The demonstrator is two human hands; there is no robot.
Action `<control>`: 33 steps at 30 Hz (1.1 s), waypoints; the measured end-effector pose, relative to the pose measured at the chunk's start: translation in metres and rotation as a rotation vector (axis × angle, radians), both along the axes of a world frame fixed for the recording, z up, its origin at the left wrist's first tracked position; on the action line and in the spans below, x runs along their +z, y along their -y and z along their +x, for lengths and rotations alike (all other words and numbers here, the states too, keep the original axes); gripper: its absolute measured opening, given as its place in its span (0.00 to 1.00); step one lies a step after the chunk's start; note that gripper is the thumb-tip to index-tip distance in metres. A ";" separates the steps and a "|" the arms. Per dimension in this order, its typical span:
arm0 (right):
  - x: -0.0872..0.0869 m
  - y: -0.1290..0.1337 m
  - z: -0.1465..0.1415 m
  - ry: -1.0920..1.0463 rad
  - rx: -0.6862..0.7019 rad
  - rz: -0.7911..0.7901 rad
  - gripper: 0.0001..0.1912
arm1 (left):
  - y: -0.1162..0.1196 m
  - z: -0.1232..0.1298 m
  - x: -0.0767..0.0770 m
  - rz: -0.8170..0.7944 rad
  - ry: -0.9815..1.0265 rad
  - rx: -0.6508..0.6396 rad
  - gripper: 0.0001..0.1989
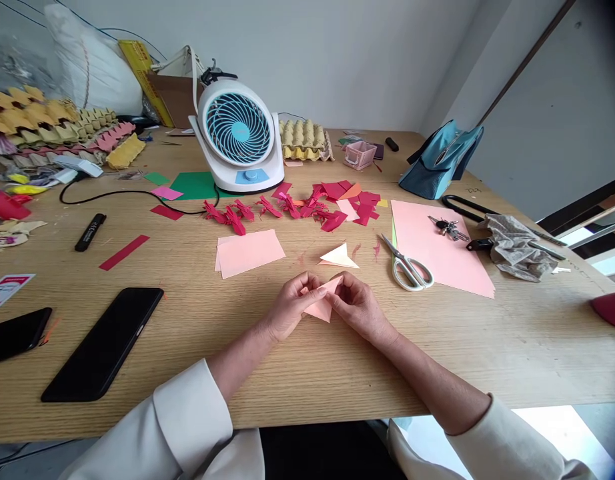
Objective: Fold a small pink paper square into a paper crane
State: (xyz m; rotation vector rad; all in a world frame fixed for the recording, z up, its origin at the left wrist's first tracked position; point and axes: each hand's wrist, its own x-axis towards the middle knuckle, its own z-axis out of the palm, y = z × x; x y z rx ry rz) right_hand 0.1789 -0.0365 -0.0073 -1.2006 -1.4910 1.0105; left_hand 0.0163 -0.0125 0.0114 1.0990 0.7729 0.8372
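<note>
A small folded sheet of pink paper [321, 309] is held between both hands above the table. My left hand [292, 305] pinches its left side with the thumb on top. At the upper right corner, my right hand [360, 307] pinches the paper between thumb and fingers. Just beyond the hands lies a pale folded paper piece [340, 255] with pointed ends. To its left rest cut pink rectangles of paper [251, 253], slightly fanned. White-handled scissors [411, 272] lie to the right of my right hand, blades pointing away.
A fan [240, 133] stands at the back, with red folded paper pieces [270, 207] before it. Large pink sheets [437, 247] carry keys [448, 228]. Black phones [105, 343] and a marker [90, 232] lie left. A blue bag [440, 163] and egg trays [305, 139] are further back.
</note>
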 end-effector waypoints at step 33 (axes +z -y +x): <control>0.005 -0.001 0.005 0.010 -0.038 0.016 0.12 | -0.001 0.001 -0.010 0.126 -0.179 -0.020 0.20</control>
